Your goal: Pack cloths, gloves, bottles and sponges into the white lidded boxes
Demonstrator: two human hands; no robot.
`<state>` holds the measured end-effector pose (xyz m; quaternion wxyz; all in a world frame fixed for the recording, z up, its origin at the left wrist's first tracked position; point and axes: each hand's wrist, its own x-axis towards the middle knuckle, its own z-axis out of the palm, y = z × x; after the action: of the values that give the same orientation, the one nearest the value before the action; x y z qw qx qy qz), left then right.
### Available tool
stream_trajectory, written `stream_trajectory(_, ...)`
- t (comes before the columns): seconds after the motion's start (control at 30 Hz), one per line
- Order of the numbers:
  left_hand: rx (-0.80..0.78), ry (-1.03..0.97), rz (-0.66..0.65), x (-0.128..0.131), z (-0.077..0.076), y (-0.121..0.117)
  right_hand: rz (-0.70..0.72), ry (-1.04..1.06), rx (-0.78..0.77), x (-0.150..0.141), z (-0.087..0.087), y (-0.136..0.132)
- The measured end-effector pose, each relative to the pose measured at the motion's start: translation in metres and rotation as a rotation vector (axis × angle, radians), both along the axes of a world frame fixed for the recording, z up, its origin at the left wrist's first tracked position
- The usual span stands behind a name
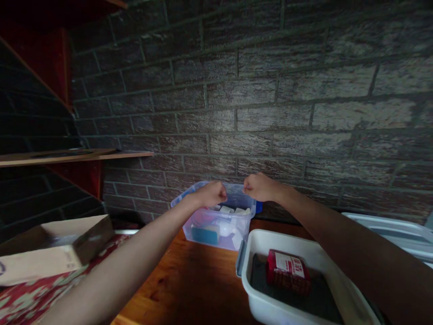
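Observation:
A clear plastic storage box point(233, 228) stands by the brick wall, holding several white items, a rounded white thing point(225, 228) and a blue-and-white pack point(205, 234). My left hand point(214, 194) is above the box's opening with its fingers curled closed. Level with it, my right hand point(260, 187) is also closed, near the right end of the box's rim. What either hand holds, if anything, cannot be made out. A gap separates the two hands, and the box's far wall shows between them.
A white bin point(252, 289) with a red labelled package point(288, 272) stands at right front. Behind it lies a pale lid point(389, 230). At left, an open cardboard box point(40, 262) rests on patterned red cloth point(20, 300). A wooden shelf point(128, 155) juts out above.

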<state>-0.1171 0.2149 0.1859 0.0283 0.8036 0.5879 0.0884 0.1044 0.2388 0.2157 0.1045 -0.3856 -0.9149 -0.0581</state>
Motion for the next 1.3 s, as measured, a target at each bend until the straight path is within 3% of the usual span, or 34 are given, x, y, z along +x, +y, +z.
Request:
stream_trajectory(0.17, -0.256, 0.114, 0.011, -0.001, -0.015, 0.038, 0.085, -0.118, -0.043, -0.014, -0.015, 0.027)
stream_trajectory(0.33, -0.418, 0.197, 0.007, 0.016, -0.028, 0.061, 0.113, -0.187, -0.084, -0.020, -0.028, 0.045)
stream_trajectory(0.63, -0.496, 0.086, -0.025, 0.038, -0.062, 0.088, 0.128, -0.218, -0.135, -0.018, -0.057, 0.065)
stream_trajectory(0.87, -0.548, 0.099, 0.016, 0.037, -0.081, 0.093, 0.105, -0.197, -0.144, -0.023, -0.065, 0.065)
stream_trajectory(0.97, -0.577, 0.148, 0.037, 0.038, -0.079, 0.092, 0.100, -0.194, -0.153, -0.023, -0.067, 0.065)
stream_trajectory(1.1, -0.569, 0.200, 0.084, 0.030, -0.059, 0.091, 0.091, -0.196, -0.153, -0.026, -0.069, 0.063)
stream_trajectory(1.3, -0.394, 0.281, 0.172, -0.015, -0.025, 0.088, 0.069, -0.203, -0.150, -0.030, -0.074, 0.063)
